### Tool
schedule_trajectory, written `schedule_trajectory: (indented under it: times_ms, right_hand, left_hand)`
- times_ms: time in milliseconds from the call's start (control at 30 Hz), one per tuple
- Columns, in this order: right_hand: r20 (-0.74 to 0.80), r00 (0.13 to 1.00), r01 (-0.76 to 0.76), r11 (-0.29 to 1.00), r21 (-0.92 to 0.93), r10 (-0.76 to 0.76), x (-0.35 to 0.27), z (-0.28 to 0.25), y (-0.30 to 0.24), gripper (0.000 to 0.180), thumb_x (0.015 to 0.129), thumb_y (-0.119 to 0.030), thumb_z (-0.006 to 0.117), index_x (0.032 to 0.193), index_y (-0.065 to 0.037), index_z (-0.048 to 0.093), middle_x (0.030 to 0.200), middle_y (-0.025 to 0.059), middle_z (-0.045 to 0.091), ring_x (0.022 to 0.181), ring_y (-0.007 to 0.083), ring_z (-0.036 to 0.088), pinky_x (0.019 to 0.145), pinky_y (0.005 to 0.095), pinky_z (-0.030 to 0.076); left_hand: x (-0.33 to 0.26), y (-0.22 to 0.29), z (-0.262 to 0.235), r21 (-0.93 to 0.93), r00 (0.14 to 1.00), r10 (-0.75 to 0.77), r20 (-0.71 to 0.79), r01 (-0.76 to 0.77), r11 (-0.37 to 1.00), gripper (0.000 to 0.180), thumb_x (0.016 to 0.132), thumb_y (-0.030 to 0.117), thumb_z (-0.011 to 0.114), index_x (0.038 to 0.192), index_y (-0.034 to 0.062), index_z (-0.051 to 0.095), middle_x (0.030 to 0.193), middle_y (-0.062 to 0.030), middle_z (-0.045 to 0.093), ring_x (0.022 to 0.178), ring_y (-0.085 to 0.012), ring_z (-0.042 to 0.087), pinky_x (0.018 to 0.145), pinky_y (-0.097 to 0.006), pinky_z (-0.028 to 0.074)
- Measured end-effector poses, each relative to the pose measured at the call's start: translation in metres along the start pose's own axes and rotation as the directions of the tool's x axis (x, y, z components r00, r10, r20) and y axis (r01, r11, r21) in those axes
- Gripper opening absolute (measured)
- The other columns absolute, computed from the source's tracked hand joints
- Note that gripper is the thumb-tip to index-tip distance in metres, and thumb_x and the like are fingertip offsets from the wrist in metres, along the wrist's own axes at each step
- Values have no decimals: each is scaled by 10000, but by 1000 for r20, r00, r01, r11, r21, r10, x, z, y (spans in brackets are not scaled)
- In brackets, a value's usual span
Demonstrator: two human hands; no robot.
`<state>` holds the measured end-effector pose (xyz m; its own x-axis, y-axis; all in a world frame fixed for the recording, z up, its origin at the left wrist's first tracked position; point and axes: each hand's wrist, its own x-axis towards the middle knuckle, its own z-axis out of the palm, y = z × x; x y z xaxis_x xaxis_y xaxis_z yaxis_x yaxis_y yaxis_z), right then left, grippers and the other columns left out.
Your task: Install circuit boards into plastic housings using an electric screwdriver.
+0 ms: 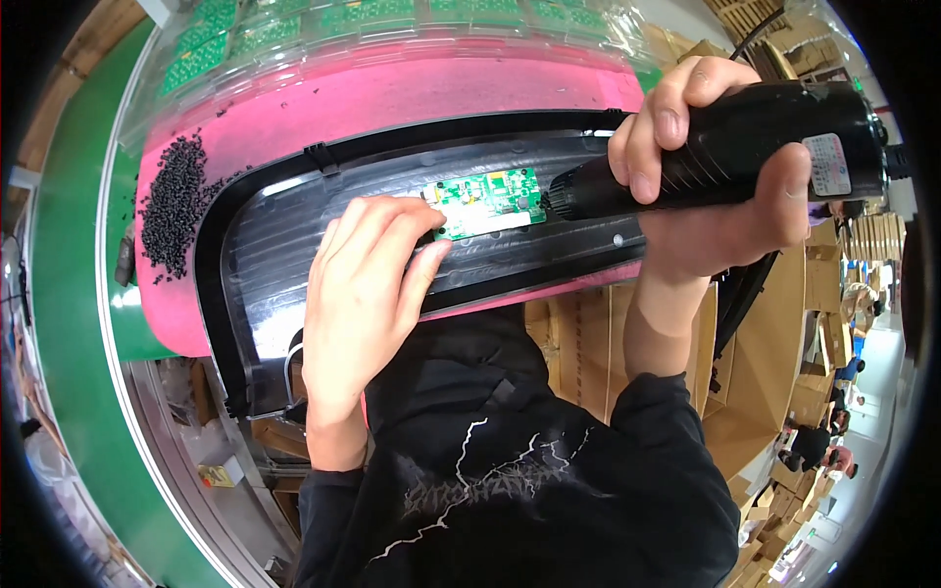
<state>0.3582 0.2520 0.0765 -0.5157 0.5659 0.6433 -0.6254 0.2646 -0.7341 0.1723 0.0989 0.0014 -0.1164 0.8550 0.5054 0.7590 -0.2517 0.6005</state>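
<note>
My right hand (676,147) is wrapped around a thick black electric screwdriver (750,137), held nearly level. Its tip points left and meets the right end of a green circuit board (495,201). The board lies inside a long black plastic housing (284,230) with a raised rim. At the board's left end, my left hand (368,274) is closed, with thumb and fingertips at its edge. A small dark part shows between those fingertips, too hidden to name.
A pink mat (392,83) lies under the housing on a green table (69,225). Left of the housing sits a pile of small black screws (174,206). Clear plastic trays (392,29) with green boards stand at the back. Cardboard boxes (765,343) are at the right.
</note>
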Motion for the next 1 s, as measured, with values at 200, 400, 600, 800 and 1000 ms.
schedule_trajectory:
  times_ms: [200, 400, 600, 800, 1000]
  right_hand:
    - [-137, 987, -102, 990, -94, 88, -4, 2, 5, 663, 879, -595, 543, 1086, 35, 548, 821, 111, 540, 475, 159, 512, 470, 304, 419]
    - [-54, 999, 1, 1000, -2, -1, -6, -5, 14, 666, 878, -608, 541, 1053, 34, 538, 805, 102, 543, 472, 142, 510, 468, 292, 425]
    - [-62, 989, -144, 981, -127, 137, 0, -2, 17, 682, 869, -634, 550, 1029, 29, 535, 766, 93, 543, 457, 117, 489, 451, 278, 416]
    - [49, 992, -116, 993, 27, 114, 2, -4, 19, 699, 863, -650, 560, 1084, 14, 547, 785, 76, 556, 477, 122, 498, 467, 285, 404]
    - [-332, 816, -280, 826, 489, 474, 22, -40, 4, 285, 959, -222, 630, 1061, 18, 514, 931, 100, 555, 750, 177, 536, 783, 344, 488]
  left_hand:
    - [-4, 0, -1, 43, 999, 8, 34, -9, 999, 125, 793, 88, 751, 873, 47, 664, 912, -43, 647, 860, -235, 605, 745, -350, 450]
    - [1, 5, -5, 32, 995, 96, -26, -95, 995, 137, 720, 79, 790, 790, 42, 678, 846, -43, 649, 803, -233, 614, 716, -345, 446]
    - [-29, 22, -35, -198, 834, 262, -485, -397, 896, 362, 1020, 296, 460, 945, -27, 606, 743, -154, 648, 644, -277, 618, 519, -331, 467]
    - [-69, 9, -107, -212, 556, -330, -763, 267, 940, 257, 1037, 141, 436, 1185, -46, 532, 874, -132, 588, 628, -156, 521, 487, -261, 432]
    - [-115, -30, -119, -180, 723, -690, -38, 674, 716, 292, 943, 166, 643, 707, 38, 528, 595, 51, 371, 576, -47, 326, 492, -269, 260]
